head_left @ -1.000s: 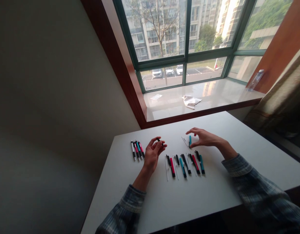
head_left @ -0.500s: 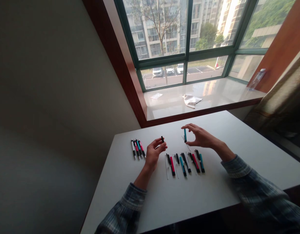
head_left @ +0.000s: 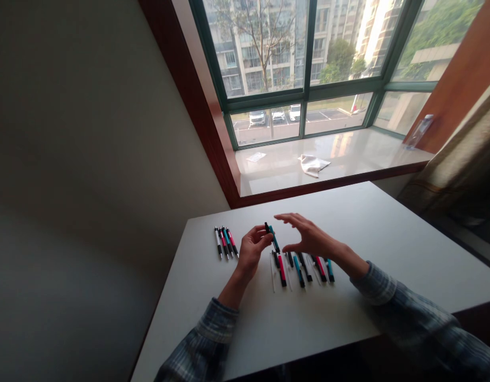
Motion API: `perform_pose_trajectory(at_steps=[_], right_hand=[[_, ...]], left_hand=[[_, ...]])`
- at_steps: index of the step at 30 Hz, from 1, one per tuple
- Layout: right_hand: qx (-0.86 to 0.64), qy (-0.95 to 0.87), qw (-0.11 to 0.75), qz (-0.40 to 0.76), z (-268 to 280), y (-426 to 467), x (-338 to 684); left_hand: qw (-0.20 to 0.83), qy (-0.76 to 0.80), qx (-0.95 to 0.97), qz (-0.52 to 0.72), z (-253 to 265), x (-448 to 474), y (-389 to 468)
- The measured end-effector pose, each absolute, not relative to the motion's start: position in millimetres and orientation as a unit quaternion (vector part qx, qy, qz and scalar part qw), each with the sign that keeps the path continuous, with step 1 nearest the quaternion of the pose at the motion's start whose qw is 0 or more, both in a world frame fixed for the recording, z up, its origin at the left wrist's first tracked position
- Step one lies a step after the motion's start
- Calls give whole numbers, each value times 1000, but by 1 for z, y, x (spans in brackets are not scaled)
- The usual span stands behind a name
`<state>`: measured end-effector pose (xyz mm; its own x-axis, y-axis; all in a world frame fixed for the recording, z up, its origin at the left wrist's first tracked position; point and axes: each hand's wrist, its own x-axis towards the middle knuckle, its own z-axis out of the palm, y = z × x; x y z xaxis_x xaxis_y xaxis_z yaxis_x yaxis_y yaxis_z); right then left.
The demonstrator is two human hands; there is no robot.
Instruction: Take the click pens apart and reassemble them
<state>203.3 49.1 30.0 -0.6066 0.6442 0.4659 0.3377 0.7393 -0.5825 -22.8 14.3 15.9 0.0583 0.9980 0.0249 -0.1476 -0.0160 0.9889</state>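
Observation:
My left hand [head_left: 252, 248] is closed over the table, pinching a small black pen part and a teal pen barrel [head_left: 274, 239] with a black end. The teal barrel slants down to the right from the fingertips. Just right of it, my right hand [head_left: 308, 236] is spread, thumb and fingers apart, holding nothing. Below the hands lies a row of pen parts: a red barrel [head_left: 282, 270], a teal barrel [head_left: 299, 271], black grips and thin white refills. The right hand and wrist hide the tops of some of them.
Several whole pens [head_left: 225, 243] lie side by side left of my left hand. They rest on a white table [head_left: 328, 318] that meets a windowsill [head_left: 276, 180]. On the sill are a white cloth [head_left: 313, 164], a small packet [head_left: 256, 157] and a clear bottle [head_left: 420, 131].
My right hand has moved left, carrying the teal barrel to my left hand, and has let go of it. The left hand now holds it beside the black part.

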Motion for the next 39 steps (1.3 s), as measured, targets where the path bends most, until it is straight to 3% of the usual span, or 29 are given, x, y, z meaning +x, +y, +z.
perform_pose_trajectory(at_steps=[3, 6, 14, 23, 32, 39], right_hand=[[-365, -834, 337, 241, 19, 67, 239], [-412, -822, 269, 286, 8, 80, 272], [-444, -799, 214, 346, -4, 81, 275], [-374, -691, 388, 481, 19, 78, 252], [-324, -754, 408, 400, 44, 68, 213], [-297, -825, 375, 301, 55, 63, 187]], left_hand=[[503, 453, 494, 546, 18, -24, 15], [486, 459, 490, 559, 20, -27, 17], [481, 464, 494, 557, 15, -30, 18], [477, 469, 533, 519, 12, -27, 16], [485, 475, 537, 500, 19, -25, 10], [500, 461, 539, 497, 20, -23, 8]])
